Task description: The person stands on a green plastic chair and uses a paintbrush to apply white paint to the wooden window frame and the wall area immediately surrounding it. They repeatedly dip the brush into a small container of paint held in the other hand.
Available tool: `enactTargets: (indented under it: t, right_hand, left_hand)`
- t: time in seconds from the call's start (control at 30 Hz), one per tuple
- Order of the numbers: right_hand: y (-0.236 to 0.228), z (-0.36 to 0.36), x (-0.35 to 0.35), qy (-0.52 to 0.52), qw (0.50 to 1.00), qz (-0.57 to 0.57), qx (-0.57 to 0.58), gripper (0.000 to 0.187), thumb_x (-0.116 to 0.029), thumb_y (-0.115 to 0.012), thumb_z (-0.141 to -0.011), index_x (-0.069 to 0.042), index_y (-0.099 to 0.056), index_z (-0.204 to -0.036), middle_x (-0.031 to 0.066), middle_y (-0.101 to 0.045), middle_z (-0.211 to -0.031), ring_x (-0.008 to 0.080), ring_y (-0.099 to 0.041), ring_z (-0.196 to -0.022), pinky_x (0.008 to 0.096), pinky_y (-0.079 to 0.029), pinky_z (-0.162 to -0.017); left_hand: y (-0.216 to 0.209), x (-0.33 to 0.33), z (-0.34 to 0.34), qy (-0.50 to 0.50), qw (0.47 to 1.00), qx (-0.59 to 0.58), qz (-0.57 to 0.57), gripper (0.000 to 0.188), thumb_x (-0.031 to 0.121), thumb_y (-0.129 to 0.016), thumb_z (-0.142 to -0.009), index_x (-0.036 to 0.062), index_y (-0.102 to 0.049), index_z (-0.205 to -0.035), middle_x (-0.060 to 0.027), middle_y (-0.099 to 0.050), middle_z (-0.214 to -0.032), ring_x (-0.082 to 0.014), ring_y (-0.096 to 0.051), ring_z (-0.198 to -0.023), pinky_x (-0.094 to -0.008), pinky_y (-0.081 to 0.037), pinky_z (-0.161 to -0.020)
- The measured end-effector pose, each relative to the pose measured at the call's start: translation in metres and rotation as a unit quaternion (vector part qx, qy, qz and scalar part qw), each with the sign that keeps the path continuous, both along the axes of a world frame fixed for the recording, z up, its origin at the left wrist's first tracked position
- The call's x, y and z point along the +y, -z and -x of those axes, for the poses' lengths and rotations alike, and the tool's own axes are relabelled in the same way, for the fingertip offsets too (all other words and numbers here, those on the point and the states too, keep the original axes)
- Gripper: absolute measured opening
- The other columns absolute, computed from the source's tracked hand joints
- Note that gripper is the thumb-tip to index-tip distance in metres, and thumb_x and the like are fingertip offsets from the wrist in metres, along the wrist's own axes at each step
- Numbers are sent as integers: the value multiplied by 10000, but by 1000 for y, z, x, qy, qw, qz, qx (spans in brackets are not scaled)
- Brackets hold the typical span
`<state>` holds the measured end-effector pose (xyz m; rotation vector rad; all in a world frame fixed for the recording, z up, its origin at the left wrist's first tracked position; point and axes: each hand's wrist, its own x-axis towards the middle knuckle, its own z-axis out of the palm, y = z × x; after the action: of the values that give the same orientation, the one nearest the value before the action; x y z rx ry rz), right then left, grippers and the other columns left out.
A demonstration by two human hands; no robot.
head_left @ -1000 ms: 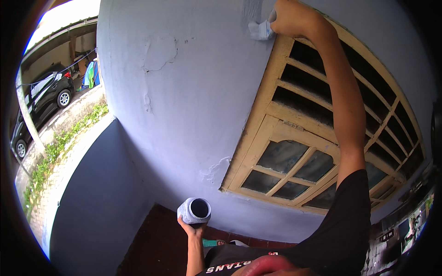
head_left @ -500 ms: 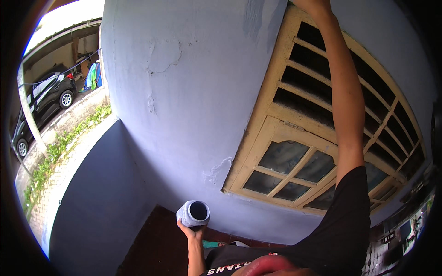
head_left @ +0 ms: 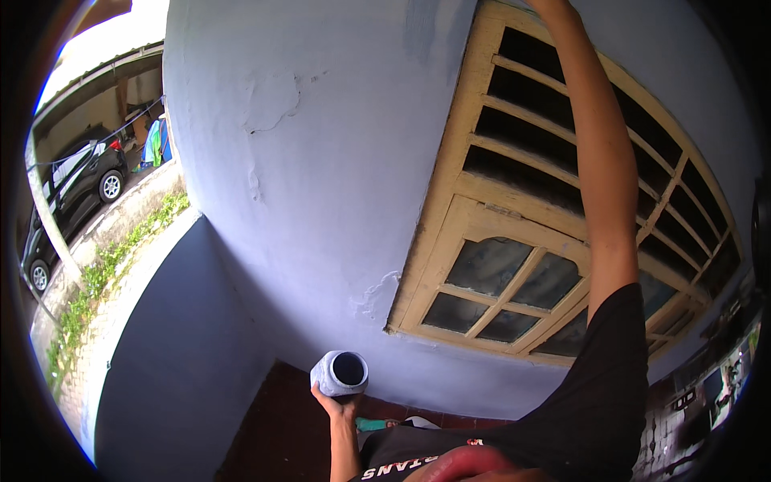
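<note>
In my left hand (head_left: 340, 406) is a wide-mouthed paint jar (head_left: 328, 373), light blue-grey on the outside and dark within, tilted so its opening shows. My fingers wrap round its lower side. My bare right arm (head_left: 602, 153) stretches up across the window to the top edge, where only the base of my right hand (head_left: 551, 6) shows; its fingers lie out of view. Nearest to that hand are the upper corner of the cream wooden window frame (head_left: 458, 161) and the blue-grey wall (head_left: 337, 185), with darker streaks (head_left: 421, 28) beside the frame.
Cracked, peeling paint (head_left: 377, 296) marks the wall by the window's lower corner. A low dark-blue wall (head_left: 185, 345) meets it on the left, above a dark red tiled floor (head_left: 273, 434). Beyond stand weeds (head_left: 120, 257) and a parked black car (head_left: 80, 185).
The view has shifted slightly, so the window and wall sit a little further left and up. My raised right hand shows less at the top edge; the left still holds the paint jar.
</note>
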<state>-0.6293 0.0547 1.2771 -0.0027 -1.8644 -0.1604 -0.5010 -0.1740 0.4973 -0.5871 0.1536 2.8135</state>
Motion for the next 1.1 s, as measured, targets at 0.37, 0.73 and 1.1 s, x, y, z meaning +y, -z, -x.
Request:
enactTargets:
  t: [0.37, 0.73, 1.1]
  right_hand:
    - [106, -57, 39, -64, 951, 10, -303, 360, -179, -641, -953, -37, -727, -1272, 55, -676, -750, 138, -599, -670, 318, -483, -666]
    - [88, -31, 75, -159, 979, -49, 117, 249, -103, -628, -945, 79, -712, -1093, 311, -706, -974, 464, -690, -893, 452, -555, -780]
    - [91, -53, 61, -119, 993, -3, -12, 274, -122, -625, -958, 48, -704, -1159, 271, -688, -865, 383, -659, -748, 432, -522, -701]
  left_hand:
    - [-2, 0, -2, 23, 998, -21, 48, 828, 703, -472, -835, 173, -506, -1470, -135, -488, -1489, -382, -483, -1331, -649, -416, -1066]
    - [-7, 4, 2, 18, 997, -10, 79, 826, 710, -458, -842, 175, -517, -1468, -148, -471, -1503, -388, -473, -1339, -653, -414, -1058]
    - [-24, 19, 13, 13, 998, 8, 64, 829, 698, -502, -832, 180, -490, -1479, -126, -500, -1483, -374, -496, -1330, -662, -413, -1067]
